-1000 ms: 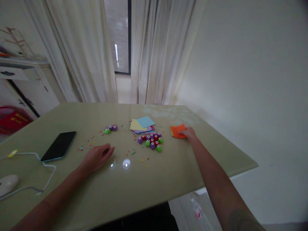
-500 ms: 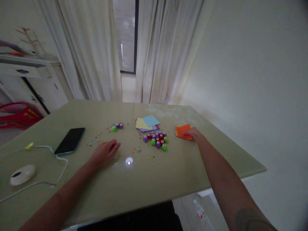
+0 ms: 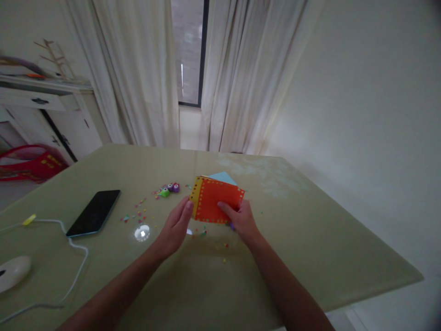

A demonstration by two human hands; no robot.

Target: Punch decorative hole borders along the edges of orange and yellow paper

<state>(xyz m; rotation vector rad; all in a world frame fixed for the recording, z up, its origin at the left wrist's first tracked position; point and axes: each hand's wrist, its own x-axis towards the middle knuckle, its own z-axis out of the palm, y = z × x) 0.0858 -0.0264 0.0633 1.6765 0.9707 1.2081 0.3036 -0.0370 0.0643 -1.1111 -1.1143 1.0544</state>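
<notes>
Both hands hold a small stack of orange and yellow squares [image 3: 213, 202] above the table. They look like paper or felt, with a row of dots or holes along the edges. My left hand [image 3: 177, 223] pinches the yellow left edge between thumb and fingers. My right hand [image 3: 241, 218] grips the lower right part, thumb on the orange face. Behind the stack a light blue paper square [image 3: 223, 177] shows partly. Most of the nearby eyeball-like toys are hidden, with a bit of purple [image 3: 232, 226] visible under the stack.
Purple and green toys with eyes [image 3: 170, 187] sit left of the stack, among scattered colourful bits [image 3: 139, 214]. A black phone [image 3: 94, 211], a white cable [image 3: 81, 266] and a white mouse-like object [image 3: 15, 272] lie on the left of the table [image 3: 337, 243].
My right hand has lifted the orange squares off the table's right side and brought them to the middle. My left hand has moved right and taken their left edge.
</notes>
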